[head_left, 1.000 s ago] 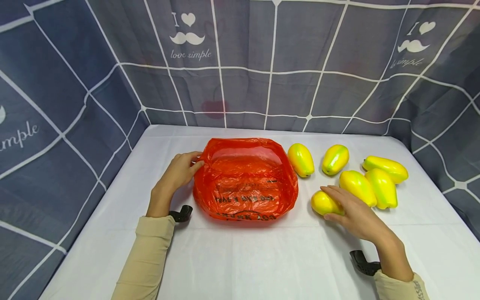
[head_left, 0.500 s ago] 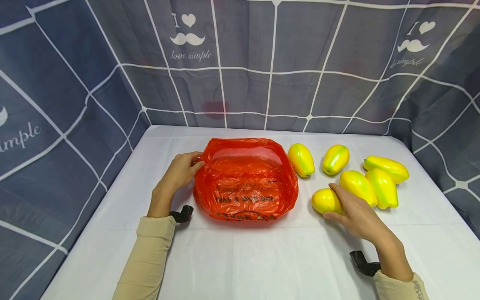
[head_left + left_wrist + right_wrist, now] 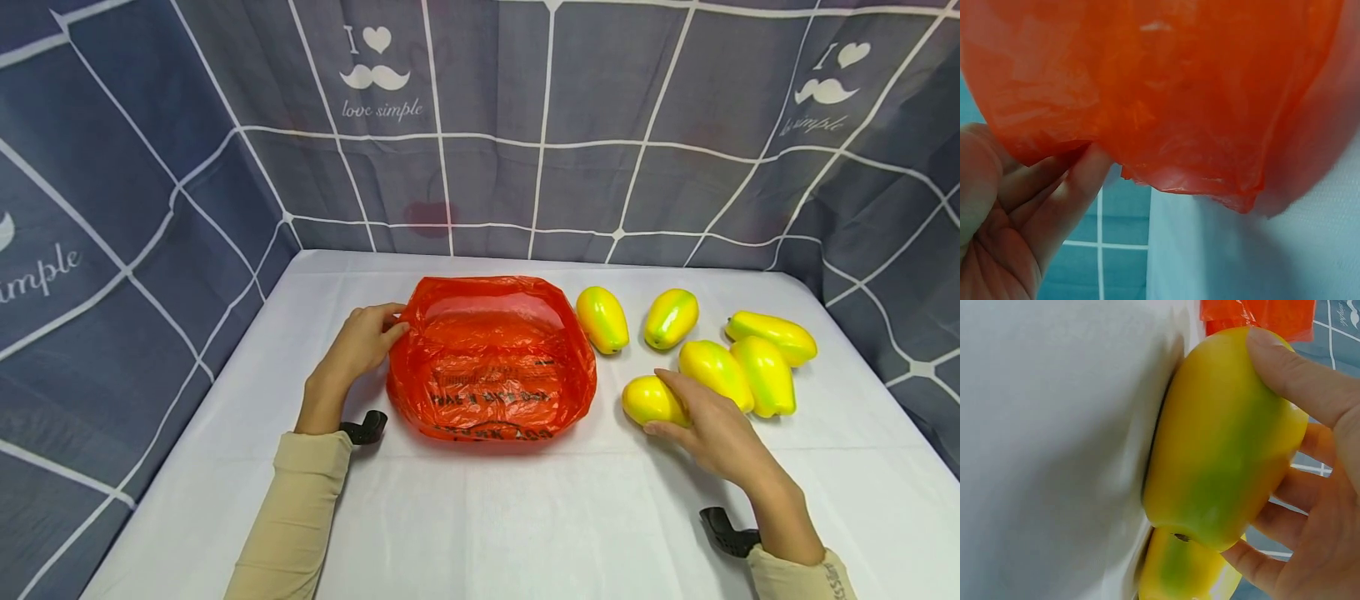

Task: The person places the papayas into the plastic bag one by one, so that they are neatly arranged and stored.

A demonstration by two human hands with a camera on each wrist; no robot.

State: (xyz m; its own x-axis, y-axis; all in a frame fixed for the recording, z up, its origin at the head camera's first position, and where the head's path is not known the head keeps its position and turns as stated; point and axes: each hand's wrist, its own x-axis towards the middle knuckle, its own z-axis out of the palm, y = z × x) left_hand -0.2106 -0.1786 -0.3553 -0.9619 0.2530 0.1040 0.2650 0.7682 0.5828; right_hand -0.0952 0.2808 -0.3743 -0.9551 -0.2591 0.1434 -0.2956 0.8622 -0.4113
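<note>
My left hand [image 3: 363, 340] pinches the left rim of a red plastic bag [image 3: 491, 400], which lies on the table with its mouth spread wide. In the left wrist view, the thumb and fingers hold the thin bag film [image 3: 1166, 94] at its edge. On the right, my right hand [image 3: 712, 425] grips a yellow-green papaya [image 3: 652, 401] that rests on the table. The right wrist view shows the thumb on one side of this papaya [image 3: 1229, 437] and the fingers around the other. The undersides of the fruit are hidden.
Other papayas lie beyond the right hand: one [image 3: 602, 320] beside the bag, another [image 3: 671, 319] at the back, and a cluster of three [image 3: 763, 377] to the right. A dark checked cloth [image 3: 487, 183] hangs behind the white table [image 3: 480, 525].
My right hand's fingers have drawn back from over the top of the papaya to its right side. The left hand and bag have stayed in place.
</note>
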